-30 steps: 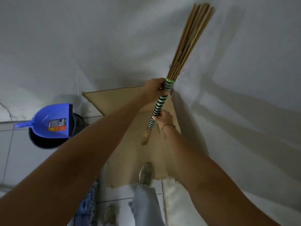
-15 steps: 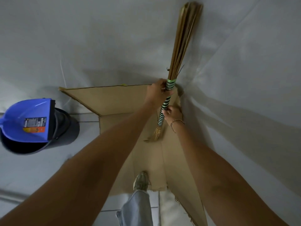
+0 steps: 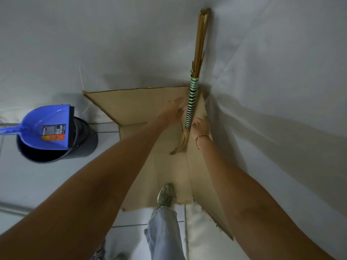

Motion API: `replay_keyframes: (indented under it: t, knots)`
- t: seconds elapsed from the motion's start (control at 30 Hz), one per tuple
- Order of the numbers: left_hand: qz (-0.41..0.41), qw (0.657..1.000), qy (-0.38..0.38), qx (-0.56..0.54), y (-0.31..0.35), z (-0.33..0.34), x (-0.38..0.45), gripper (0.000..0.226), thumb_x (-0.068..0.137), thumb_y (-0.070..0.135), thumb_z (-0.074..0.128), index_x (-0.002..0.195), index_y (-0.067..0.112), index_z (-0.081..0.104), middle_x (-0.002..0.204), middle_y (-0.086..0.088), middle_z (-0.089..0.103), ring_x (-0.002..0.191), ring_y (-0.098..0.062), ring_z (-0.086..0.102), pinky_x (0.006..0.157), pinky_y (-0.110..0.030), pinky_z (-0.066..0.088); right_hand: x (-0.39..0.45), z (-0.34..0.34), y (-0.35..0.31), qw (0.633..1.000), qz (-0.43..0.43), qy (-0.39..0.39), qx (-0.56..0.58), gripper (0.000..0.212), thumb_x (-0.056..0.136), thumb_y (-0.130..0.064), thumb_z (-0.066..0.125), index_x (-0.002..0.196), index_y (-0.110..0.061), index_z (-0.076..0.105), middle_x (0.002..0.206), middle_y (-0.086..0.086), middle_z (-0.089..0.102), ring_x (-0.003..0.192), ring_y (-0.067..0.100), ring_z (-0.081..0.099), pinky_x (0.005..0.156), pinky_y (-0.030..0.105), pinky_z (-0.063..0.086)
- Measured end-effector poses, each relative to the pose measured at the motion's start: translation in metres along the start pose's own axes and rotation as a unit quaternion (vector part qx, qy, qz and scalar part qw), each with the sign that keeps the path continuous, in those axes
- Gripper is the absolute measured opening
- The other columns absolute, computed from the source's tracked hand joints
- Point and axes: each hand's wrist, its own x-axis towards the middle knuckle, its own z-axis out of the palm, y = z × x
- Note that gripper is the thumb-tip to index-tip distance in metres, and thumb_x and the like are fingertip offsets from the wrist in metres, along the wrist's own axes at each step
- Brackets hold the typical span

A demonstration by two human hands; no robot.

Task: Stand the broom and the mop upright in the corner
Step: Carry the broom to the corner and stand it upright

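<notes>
A: Right, broom (image 3: 191, 107) is up in the corner, standing near enough vertical where the two white walls (image 3: 93, 44) meet, striped binding facing us, frayed lower end down on the cardboard (image 3: 142, 102)

B: And the hands?

A: Left hand (image 3: 173, 112) sits just beside the striped grip, fingers spread, looks open and barely touching if at all. Right hand (image 3: 200, 126), the one with the bracelet, is on the other side, fingers loose against the handle. Neither one is clamped on it, I'd say

B: So half the job done?

A: That's my read. Broom looks placed and about ready to be let go. The mop, though, I can't pick out for certain; something blue and stringy sits at the bottom edge, too cut off to call. That one is still to do

B: What about the room?

A: Pale tiled floor (image 3: 37, 181), flattened cardboard lining the corner and running up both walls. Off to the left, well apart, a blue dustpan (image 3: 47, 126) rests on top of a black bucket (image 3: 82, 145). One shoe (image 3: 166, 197) stands on the cardboard's near edge
</notes>
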Motion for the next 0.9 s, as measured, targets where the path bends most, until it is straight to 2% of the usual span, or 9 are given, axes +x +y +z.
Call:
replay_keyframes:
  t: [0.07, 0.13, 0.17, 0.23, 0.37, 0.47, 0.6, 0.77, 0.9]
  knots:
    - [-0.020, 0.999, -0.018, 0.040, -0.004, -0.002, -0.027, 0.046, 0.096, 0.016, 0.039, 0.139, 0.003, 0.033, 0.143, -0.021, 0.044, 0.129, -0.037, 0.044, 0.106, -0.038, 0.033, -0.033, -0.006, 0.000, 1.000, -0.002, 0.003, 0.024, 0.026, 0.089, -0.004, 0.039, 0.081, -0.002, 0.064, 0.088, 0.020, 0.066, 0.083, 0.024, 0.056, 0.068, 0.028, 0.043]
    - [-0.037, 0.996, -0.034, 0.080, -0.009, -0.006, -0.066, 0.043, 0.095, 0.013, 0.039, 0.137, 0.004, 0.035, 0.140, -0.022, 0.047, 0.125, -0.038, 0.046, 0.103, -0.041, 0.038, -0.077, -0.014, 0.003, 1.000, -0.018, -0.004, 0.019, 0.029, 0.092, -0.008, 0.041, 0.105, -0.001, 0.067, 0.116, 0.019, 0.067, 0.105, 0.029, 0.061, 0.085, 0.029, 0.046]
    - [-0.033, 0.994, -0.035, 0.101, -0.011, -0.009, -0.086, 0.043, 0.095, 0.012, 0.038, 0.137, 0.005, 0.036, 0.142, -0.020, 0.044, 0.128, -0.037, 0.044, 0.105, -0.042, 0.037, -0.100, -0.019, 0.005, 1.000, -0.030, -0.008, 0.004, 0.030, 0.093, -0.008, 0.041, 0.108, -0.001, 0.066, 0.119, 0.018, 0.066, 0.109, 0.030, 0.060, 0.084, 0.028, 0.045]
    - [-0.008, 0.988, -0.046, 0.145, -0.008, -0.016, -0.132, 0.041, 0.096, 0.013, 0.034, 0.136, 0.002, 0.038, 0.147, -0.019, 0.039, 0.133, -0.034, 0.038, 0.111, -0.041, 0.030, -0.145, -0.027, 0.013, 0.998, -0.053, -0.009, -0.031, 0.028, 0.093, -0.008, 0.041, 0.105, 0.001, 0.065, 0.115, 0.021, 0.066, 0.108, 0.032, 0.059, 0.078, 0.027, 0.043]
    - [0.042, 0.976, -0.060, 0.205, 0.002, -0.025, -0.240, 0.040, 0.098, 0.013, 0.030, 0.128, -0.006, 0.046, 0.140, -0.022, 0.045, 0.130, -0.033, 0.041, 0.109, -0.040, 0.032, -0.250, -0.040, 0.033, 0.994, -0.075, -0.006, -0.080, 0.029, 0.094, -0.010, 0.041, 0.109, -0.002, 0.064, 0.118, 0.019, 0.066, 0.110, 0.032, 0.060, 0.087, 0.030, 0.048]
    - [0.070, 0.971, -0.054, 0.222, 0.002, -0.027, -0.346, 0.037, 0.097, 0.016, 0.030, 0.117, -0.007, 0.051, 0.130, -0.022, 0.054, 0.121, -0.033, 0.048, 0.101, -0.038, 0.036, -0.359, -0.045, 0.056, 0.989, -0.093, -0.020, -0.117, 0.028, 0.092, -0.008, 0.040, 0.108, 0.000, 0.062, 0.117, 0.019, 0.065, 0.110, 0.032, 0.060, 0.082, 0.028, 0.045]
    - [0.071, 0.975, -0.055, 0.204, -0.005, -0.023, -0.457, 0.033, 0.097, 0.016, 0.034, 0.106, -0.007, 0.057, 0.114, -0.025, 0.061, 0.108, -0.034, 0.056, 0.090, -0.036, 0.040, -0.468, -0.035, 0.087, 0.978, -0.104, -0.050, -0.172, 0.028, 0.092, -0.014, 0.041, 0.106, -0.005, 0.063, 0.110, 0.016, 0.067, 0.102, 0.032, 0.062, 0.084, 0.037, 0.051]
    - [0.095, 0.979, -0.035, 0.174, -0.031, 0.006, -0.555, 0.039, 0.087, 0.025, 0.038, 0.087, -0.002, 0.066, 0.092, -0.020, 0.067, 0.088, -0.026, 0.063, 0.085, -0.035, 0.052, -0.562, -0.008, 0.137, 0.977, -0.096, -0.061, -0.178, 0.025, 0.091, -0.017, 0.038, 0.066, -0.015, 0.042, 0.074, 0.006, 0.053, 0.080, 0.022, 0.051, 0.069, 0.030, 0.038]
    - [0.041, 0.985, -0.070, 0.152, -0.050, 0.039, -0.607, 0.044, 0.087, 0.030, 0.042, 0.108, -0.001, 0.065, 0.117, -0.018, 0.066, 0.111, -0.029, 0.059, 0.099, -0.036, 0.044, -0.606, 0.007, 0.186, 0.975, -0.072, -0.100, -0.184, 0.025, 0.090, -0.026, 0.042, 0.100, -0.011, 0.059, 0.116, 0.012, 0.064, 0.098, 0.027, 0.059, 0.087, 0.037, 0.049]
